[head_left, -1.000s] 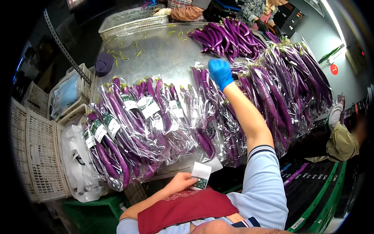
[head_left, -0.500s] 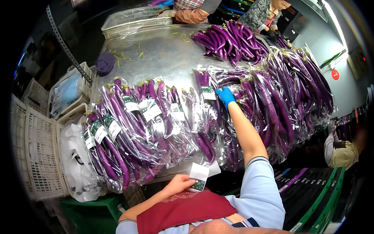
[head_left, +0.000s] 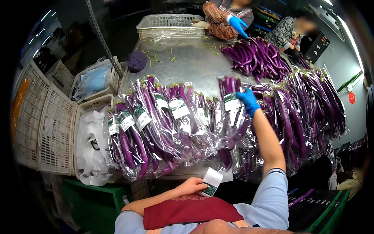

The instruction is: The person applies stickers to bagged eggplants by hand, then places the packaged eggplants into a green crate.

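My bare left hand (head_left: pixel 191 186) is closed around a short strip of green-and-white labels (head_left: pixel 212 180), low in front of my red apron (head_left: pixel 191 212). My right hand (head_left: pixel 248 102), in a blue glove, grips the right side of a clear bag of eggplants (head_left: pixel 230 84) beside its green-and-white label (head_left: pixel 232 103). The gloved fingertips lie close to the label's upper edge; the thumb is partly hidden. To the left of that bag lie several labelled bags of eggplants (head_left: pixel 136 132). On the right are more bagged eggplants (head_left: pixel 288 121), with no labels visible.
A pile of loose eggplants (head_left: pixel 255 58) lies across the metal table (head_left: pixel 179 66), near a co-worker's blue-gloved hand (head_left: pixel 237 25). A white basket (head_left: pixel 167 25) stands at the far edge, a purple cloth (head_left: pixel 137 61) at the left. White crates (head_left: pixel 58 128) and a green stool (head_left: pixel 95 202) flank the table.
The view has swung left. My right hand has drawn the eggplant bag slightly up and toward me. A co-worker's blue-gloved hand has come over to the loose pile.
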Demonstrator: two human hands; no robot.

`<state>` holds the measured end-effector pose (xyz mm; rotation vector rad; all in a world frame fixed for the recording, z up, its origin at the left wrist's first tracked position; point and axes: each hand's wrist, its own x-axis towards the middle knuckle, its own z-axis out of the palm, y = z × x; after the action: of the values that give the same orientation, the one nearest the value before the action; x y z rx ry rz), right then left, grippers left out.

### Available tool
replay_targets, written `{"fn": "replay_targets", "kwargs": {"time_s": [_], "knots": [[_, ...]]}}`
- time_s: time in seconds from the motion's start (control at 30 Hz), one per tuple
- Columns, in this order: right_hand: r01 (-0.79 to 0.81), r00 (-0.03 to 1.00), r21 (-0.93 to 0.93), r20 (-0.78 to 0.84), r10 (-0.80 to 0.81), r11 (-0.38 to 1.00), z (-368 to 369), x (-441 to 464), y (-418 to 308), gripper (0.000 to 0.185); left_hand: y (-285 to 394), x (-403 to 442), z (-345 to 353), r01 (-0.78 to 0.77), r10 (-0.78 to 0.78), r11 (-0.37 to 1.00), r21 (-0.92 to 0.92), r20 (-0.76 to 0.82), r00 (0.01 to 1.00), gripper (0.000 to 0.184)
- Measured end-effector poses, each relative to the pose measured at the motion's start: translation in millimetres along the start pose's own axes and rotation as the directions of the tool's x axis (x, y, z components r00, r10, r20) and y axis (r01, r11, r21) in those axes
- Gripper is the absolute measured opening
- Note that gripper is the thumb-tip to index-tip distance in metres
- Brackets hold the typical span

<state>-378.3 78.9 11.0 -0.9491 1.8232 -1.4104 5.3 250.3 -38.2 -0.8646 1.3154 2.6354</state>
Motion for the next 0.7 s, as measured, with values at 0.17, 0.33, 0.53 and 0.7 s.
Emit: {"fn": "replay_targets", "kwargs": {"time_s": [0.17, 0.33, 0.53, 0.7], "knots": [[-0.003, 0.963, 0.234, 0.262, -0.06, 0.972, 12.6, -55.9, -142.8, 0.013, 3.4, -2.8, 5.7, -0.022, 0.015, 0.996, 0.089, 0.081, 0.997, 0.025], [-0.112, 0.891, 0.42, 0.444, -0.097, 0.901, 134.1, -47.2, -98.9, 0.024, 2.7, -6.6, 7.0, -0.077, 0.069, 0.993, 0.088, 0.091, 0.993, 0.024], [0.157, 0.851, 0.114, 0.488, -0.193, 0.981, 215.1, -58.3, -5.8, 0.048, -7.0, -17.7, 3.7, -0.075, 0.075, 0.997, 0.001, 0.062, 0.995, 0.022], [0.241, 0.906, -0.173, 0.391, -0.158, 0.955, 88.0, -163.5, -75.8, 0.035, 29.3, -31.2, 15.2, -0.363, 0.345, 0.919, -0.151, -0.134, 0.929, 0.024]]}}
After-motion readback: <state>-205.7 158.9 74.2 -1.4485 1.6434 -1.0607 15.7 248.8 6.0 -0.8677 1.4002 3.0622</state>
